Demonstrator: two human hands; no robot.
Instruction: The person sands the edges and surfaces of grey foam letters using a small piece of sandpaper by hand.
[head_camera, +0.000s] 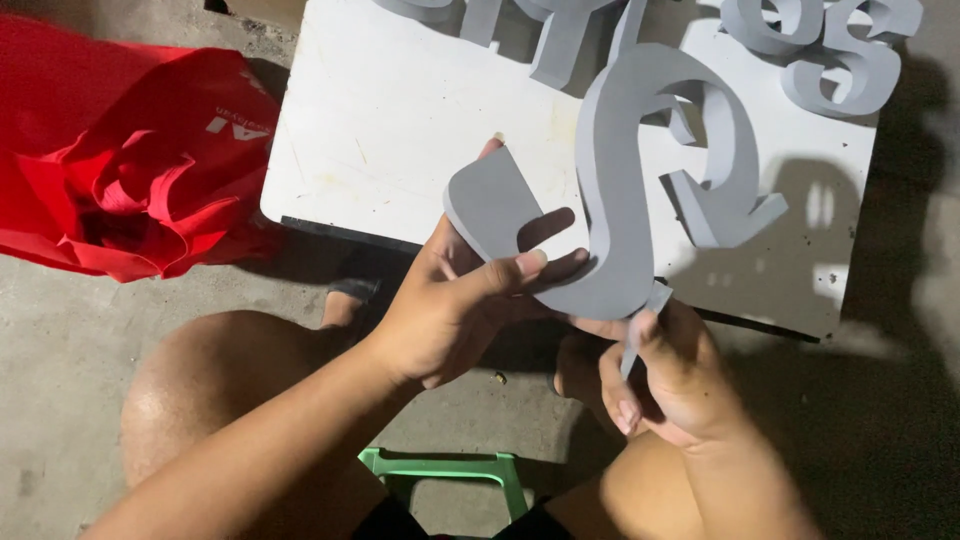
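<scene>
- The grey foam letter (610, 200) is a matte, smooth, curved shape with a flat face and upright side walls, held above the near edge of the white board (400, 130).
- The board is scuffed; more grey letter shapes (820, 50) lie at its far right.
- A crumpled red cloth bag (140, 160) lies left on the concrete floor (60, 330).
- The left hand (450, 305) grasps the letter's lower curl, thumb across its face.
- The right hand (670, 385) is clenched around a thin grey strip (640, 335) at the letter's near end.
</scene>
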